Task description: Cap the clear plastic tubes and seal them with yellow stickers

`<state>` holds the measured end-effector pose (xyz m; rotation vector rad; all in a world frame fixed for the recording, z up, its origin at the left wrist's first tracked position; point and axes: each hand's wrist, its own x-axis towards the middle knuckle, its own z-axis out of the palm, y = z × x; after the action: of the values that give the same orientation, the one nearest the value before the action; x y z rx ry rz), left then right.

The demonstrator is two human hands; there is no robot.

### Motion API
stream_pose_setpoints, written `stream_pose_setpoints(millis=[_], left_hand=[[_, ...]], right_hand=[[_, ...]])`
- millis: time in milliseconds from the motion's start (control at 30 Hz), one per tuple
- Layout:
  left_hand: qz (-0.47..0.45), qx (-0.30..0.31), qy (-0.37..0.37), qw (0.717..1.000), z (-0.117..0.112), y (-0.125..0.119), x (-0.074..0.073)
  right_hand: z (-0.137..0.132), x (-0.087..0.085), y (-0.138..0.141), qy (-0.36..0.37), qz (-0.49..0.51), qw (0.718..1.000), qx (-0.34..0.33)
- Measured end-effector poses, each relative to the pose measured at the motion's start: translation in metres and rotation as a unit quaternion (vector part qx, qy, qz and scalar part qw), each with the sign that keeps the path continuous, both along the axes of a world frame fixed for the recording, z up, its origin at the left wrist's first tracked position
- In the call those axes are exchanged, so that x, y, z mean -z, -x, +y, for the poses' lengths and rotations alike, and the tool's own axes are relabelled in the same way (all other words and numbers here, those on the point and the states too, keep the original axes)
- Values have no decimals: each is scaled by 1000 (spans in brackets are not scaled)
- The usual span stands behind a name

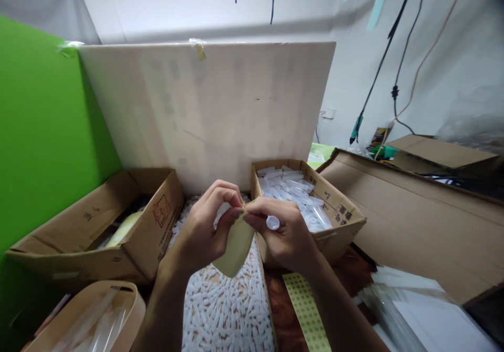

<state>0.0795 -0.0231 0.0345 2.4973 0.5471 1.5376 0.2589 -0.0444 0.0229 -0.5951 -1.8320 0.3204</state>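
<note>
Sheet: pale yellow sheet (235, 248) was held up over the middle of the tabletop, top corner between both hands, the rest hanging down and tilted left.
Left hand: left hand (202, 228) had thumb and forefinger closed tight on the sheet's top edge; the other fingers (224, 188) were curled above it.
Right hand: right hand (287, 239) met the left at the same corner, its thumb and forefinger pinched shut there.
Clear piece: small clear round piece (272, 222) sat against the right hand's curled fingers, just beside the pinch; exactly how it was gripped could not be made out.
Below the hands: heap of small white pieces (230, 307) lay spread directly under the sheet.
Right of heap: yellow dotted strip (307, 310) lay flat on the dark tabletop (277, 310), under the right forearm.
Behind right hand: open carton of clear tubes (340, 210), nearly touching the right hand.
Left: open brown carton (79, 236); in front of it a round tan container (132, 310) with clear film inside.
Back: upright white board (205, 110) stood behind the cartons, a green panel (39, 131) to its left.
Far right: large flattened cardboard (413, 221), well apart from the hands.
</note>
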Motion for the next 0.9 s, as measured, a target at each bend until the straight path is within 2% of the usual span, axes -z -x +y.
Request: stream_pose_setpoints(millis=[300,600,900], left_hand=[[-32,18,11,999,2,1,2],[4,-33,-91,995,-4,7,-7],[58,-70,-125,988,-5,6,-2]], right_hand=[[-3,-2,0,20,6,1000,13],[1,-3,-7,17,11,999,29],[5,3,-14,-6,-59,998,35]])
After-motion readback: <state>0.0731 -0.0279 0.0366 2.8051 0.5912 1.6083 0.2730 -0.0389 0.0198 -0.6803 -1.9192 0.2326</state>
